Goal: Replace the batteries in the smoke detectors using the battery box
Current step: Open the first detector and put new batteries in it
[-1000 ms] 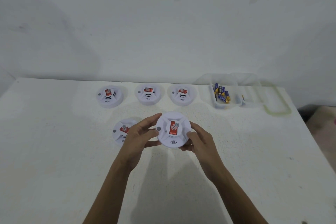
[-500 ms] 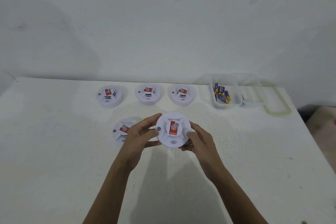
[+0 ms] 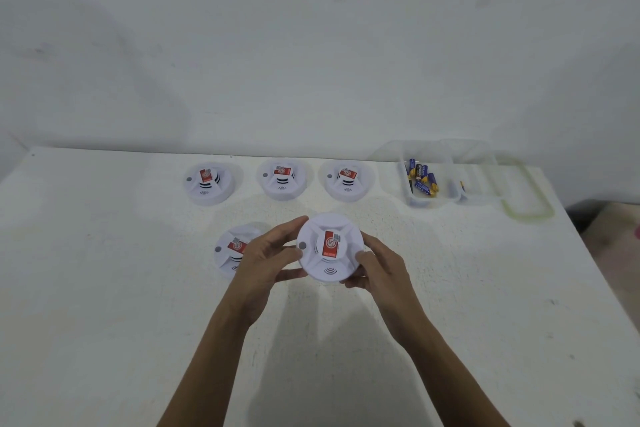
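A round white smoke detector [image 3: 330, 248] with a red label is lifted above the white table [image 3: 104, 288], face up. My left hand [image 3: 265, 258] grips its left edge and my right hand [image 3: 379, 269] grips its right edge. Another detector [image 3: 230, 248] lies on the table just left of my left hand, partly hidden by it. Three more detectors [image 3: 207, 183] [image 3: 282, 178] [image 3: 346, 180] stand in a row further back. The clear battery box [image 3: 431, 199] at the back right holds several blue and yellow batteries [image 3: 422, 177].
The box's clear lid [image 3: 485, 180] with a greenish rim lies against the box's right side. The table's right edge [image 3: 595, 253] drops to the floor. A white wall stands right behind the table.
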Action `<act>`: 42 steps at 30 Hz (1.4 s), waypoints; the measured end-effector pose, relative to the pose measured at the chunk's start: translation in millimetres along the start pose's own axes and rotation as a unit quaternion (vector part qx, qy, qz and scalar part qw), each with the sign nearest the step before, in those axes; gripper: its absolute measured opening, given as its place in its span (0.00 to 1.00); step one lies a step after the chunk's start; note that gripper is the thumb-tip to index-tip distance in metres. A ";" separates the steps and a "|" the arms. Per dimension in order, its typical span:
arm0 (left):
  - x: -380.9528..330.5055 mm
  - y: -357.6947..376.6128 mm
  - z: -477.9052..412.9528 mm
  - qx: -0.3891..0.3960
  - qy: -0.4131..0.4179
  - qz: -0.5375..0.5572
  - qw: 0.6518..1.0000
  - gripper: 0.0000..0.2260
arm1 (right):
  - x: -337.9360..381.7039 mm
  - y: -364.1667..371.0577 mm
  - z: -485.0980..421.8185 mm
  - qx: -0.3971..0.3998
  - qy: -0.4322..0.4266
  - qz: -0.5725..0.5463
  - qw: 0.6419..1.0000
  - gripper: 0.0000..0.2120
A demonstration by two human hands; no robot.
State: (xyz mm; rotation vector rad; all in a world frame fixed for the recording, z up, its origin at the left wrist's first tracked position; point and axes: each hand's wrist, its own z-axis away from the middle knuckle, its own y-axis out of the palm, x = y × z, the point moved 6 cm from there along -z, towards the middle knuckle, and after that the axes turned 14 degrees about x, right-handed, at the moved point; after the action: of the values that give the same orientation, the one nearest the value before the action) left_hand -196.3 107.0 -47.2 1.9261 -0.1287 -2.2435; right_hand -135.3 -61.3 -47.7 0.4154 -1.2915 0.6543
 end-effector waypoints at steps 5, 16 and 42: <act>0.3 -0.3 -0.4 0.001 0.003 0.001 1.000 0.17 | -1.6 -0.8 -1.1 0.000 0.001 -0.001 1.000 0.15; 5.7 -1.5 -2.9 -0.003 0.005 -0.014 1.000 0.15 | -6.8 -3.5 -3.7 -0.004 0.001 -0.003 1.000 0.14; 77.4 -17.9 -47.4 -0.108 -0.030 -0.225 0.968 0.14 | -62.4 -22.9 -41.7 -0.099 0.077 0.226 0.966 0.14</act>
State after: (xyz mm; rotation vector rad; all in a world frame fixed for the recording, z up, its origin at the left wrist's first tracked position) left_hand -162.1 112.1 -133.0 1.9148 0.5792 -2.4556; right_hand -97.8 -65.8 -116.4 -0.1005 -1.2953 0.9088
